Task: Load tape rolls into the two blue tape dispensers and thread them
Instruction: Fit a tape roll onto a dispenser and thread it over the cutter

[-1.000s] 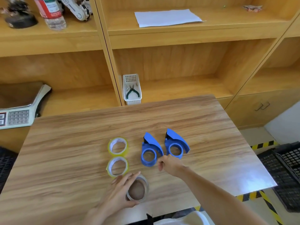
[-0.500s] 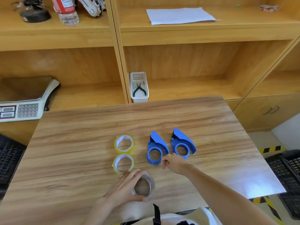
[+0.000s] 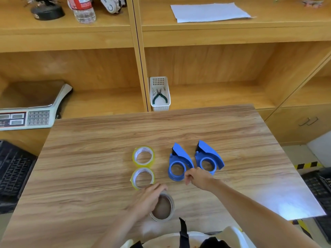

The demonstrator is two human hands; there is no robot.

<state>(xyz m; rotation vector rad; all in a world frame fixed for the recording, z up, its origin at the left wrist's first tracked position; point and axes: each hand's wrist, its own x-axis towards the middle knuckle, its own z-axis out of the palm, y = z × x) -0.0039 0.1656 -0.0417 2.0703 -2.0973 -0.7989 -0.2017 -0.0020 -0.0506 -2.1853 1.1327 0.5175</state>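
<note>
Two blue tape dispensers lie flat side by side on the wooden table [image 3: 232, 133], the left dispenser [image 3: 179, 161] and the right dispenser [image 3: 209, 157], both with hollow hubs. Left of them lie two yellow tape rolls, the far roll [image 3: 143, 156] and the near roll [image 3: 142, 178]. A grey-clear tape roll [image 3: 163, 209] lies nearer the front edge. My left hand [image 3: 149, 198] covers its upper left rim and grips it. My right hand [image 3: 198, 178] has curled fingers pinching the near right rim of the left dispenser's ring.
Behind the table stand wooden shelves. They hold a white basket with pliers [image 3: 160, 93], a weighing scale [image 3: 26, 111], a water bottle [image 3: 82, 9] and a sheet of paper [image 3: 209, 12]. Black crates sit on the floor at the left [image 3: 12, 172] and the right [image 3: 320, 185].
My view has shifted a little. My left hand has closed further over the grey-clear roll. My right hand stays at the left dispenser's ring; the rolls and dispensers have not moved.
</note>
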